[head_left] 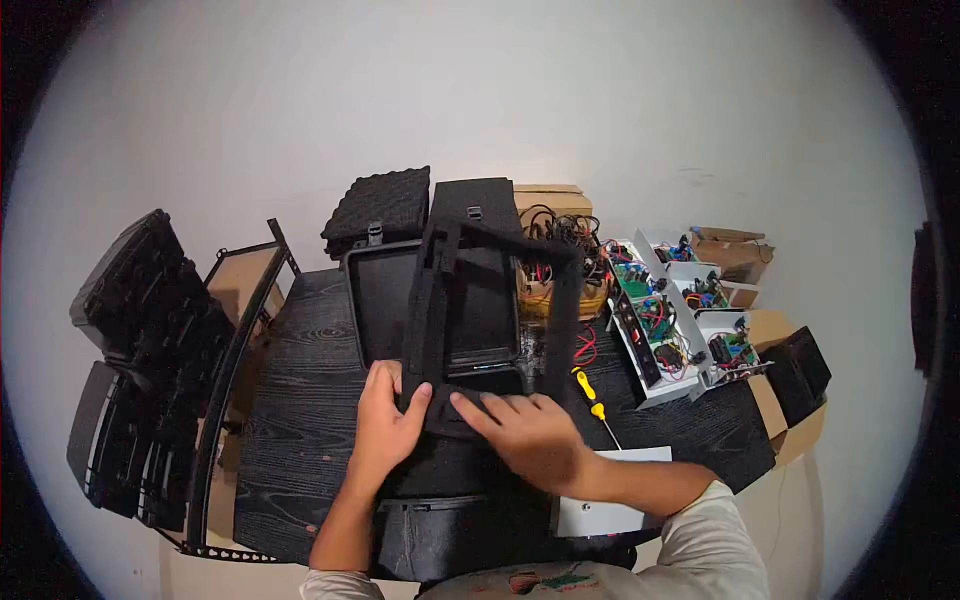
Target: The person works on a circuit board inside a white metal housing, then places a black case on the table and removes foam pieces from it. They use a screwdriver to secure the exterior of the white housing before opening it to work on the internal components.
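Observation:
A black rectangular frame that looks like foam (565, 315) is raised over the table, tilted up, with its large opening facing me. My left hand (390, 415) is closed round its near left corner, thumb on the front. My right hand (525, 437) is at the near bar, fingers laid across it; its thumb is hidden. Through the opening an open black hard case (352, 310) shows, its raised panel leaning at the back. The case's near part is partly hidden by the frame and my hands.
A yellow screwdriver (590, 392) and a white panel (615, 515) lie right. Beyond are white housings with circuit boards (655, 315) and a cardboard box of tangled cables (565, 290). Black cases (375, 205) stand behind; more cases (135, 290) are stacked left beside a metal rack (235, 390).

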`<control>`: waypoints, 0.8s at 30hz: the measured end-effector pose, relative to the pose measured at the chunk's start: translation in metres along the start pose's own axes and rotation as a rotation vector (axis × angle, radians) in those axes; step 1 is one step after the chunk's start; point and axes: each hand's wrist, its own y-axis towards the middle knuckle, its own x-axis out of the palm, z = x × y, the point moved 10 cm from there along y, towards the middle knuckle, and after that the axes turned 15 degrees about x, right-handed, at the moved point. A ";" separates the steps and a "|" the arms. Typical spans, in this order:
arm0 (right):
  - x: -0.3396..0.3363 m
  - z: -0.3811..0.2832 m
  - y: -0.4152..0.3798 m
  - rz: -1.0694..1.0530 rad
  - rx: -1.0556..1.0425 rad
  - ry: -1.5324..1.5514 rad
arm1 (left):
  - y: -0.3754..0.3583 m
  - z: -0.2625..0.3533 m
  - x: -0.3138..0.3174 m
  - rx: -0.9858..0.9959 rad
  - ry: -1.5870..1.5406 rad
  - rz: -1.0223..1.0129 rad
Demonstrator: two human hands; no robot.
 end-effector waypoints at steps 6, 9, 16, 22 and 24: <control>-0.056 0.067 0.004 0.233 -0.009 -0.069 | 0.000 0.021 0.010 0.085 -0.332 0.034; -0.102 0.131 -0.007 0.270 0.151 -0.072 | 0.001 0.021 0.021 0.062 -0.247 -0.073; -0.178 0.348 -0.089 0.425 0.542 -0.420 | -0.005 0.018 0.052 0.024 -0.204 -0.273; -0.209 0.517 -0.203 0.433 0.829 -0.623 | -0.014 0.009 0.073 0.002 -0.135 -0.470; -0.205 0.559 -0.247 0.383 0.991 -0.674 | -0.020 0.003 0.076 -0.030 -0.078 -0.579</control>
